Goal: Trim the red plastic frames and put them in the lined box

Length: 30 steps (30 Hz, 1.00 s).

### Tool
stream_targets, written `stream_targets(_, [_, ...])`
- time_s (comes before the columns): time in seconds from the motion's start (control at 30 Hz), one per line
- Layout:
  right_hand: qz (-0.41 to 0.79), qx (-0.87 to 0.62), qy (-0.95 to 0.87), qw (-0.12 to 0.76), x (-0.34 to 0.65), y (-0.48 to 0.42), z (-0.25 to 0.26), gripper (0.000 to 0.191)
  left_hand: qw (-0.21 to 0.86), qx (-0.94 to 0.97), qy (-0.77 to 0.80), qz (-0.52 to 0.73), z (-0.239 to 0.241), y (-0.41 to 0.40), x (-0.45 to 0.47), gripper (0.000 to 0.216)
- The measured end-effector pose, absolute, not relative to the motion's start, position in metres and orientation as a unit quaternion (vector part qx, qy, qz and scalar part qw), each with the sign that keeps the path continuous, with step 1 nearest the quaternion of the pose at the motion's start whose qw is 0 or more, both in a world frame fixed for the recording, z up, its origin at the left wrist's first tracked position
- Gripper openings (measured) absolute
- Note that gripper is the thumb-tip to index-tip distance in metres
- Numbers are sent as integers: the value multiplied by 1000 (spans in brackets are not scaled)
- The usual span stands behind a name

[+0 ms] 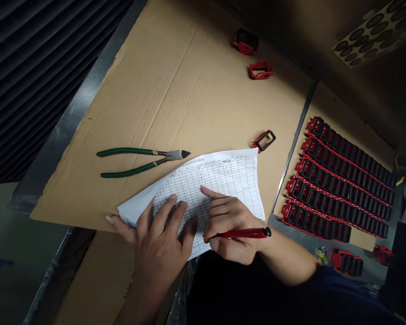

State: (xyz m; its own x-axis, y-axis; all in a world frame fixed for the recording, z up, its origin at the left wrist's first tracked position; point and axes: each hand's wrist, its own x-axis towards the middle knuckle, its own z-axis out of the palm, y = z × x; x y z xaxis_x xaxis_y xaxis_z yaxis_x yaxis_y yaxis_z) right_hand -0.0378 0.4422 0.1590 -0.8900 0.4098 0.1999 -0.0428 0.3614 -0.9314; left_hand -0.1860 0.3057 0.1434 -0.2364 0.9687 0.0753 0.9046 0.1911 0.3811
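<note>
A white sheet printed with a table grid (219, 180) lies on brown cardboard (176, 90). My left hand (155, 239) rests flat on the sheet's near corner, fingers spread. My right hand (228, 225) is closed around a red pen (246, 233), with the index finger stretched out and its tip touching the grid. The pen lies roughly level, its black-tipped end pointing right.
Green-handled cutting pliers (138, 161) lie left of the sheet, jaws toward it. Three loose red-and-black plastic parts (264, 141) sit farther out on the cardboard. Several rows of the same parts (341, 180) fill a board at right. A perforated tray (375, 31) is at top right.
</note>
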Motion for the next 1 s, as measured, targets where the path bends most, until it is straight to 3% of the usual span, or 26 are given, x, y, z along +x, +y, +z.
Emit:
stream_targets(0.3, [533, -107, -822, 171, -37, 437, 157, 13, 103, 593, 775, 196, 141, 302, -193, 25])
stream_targets(0.6, [647, -149, -726, 177, -30, 452, 159, 19, 98, 568, 795, 187, 143, 308, -232, 56])
stream_targets(0.83, [684, -367, -576, 254, -39, 435, 166, 10, 80, 557, 812, 152, 142, 309, -242, 60])
stream_targets(1.0, [639, -385, -617, 250, -93, 425, 169, 3, 57, 535, 827, 162, 138, 308, -235, 58])
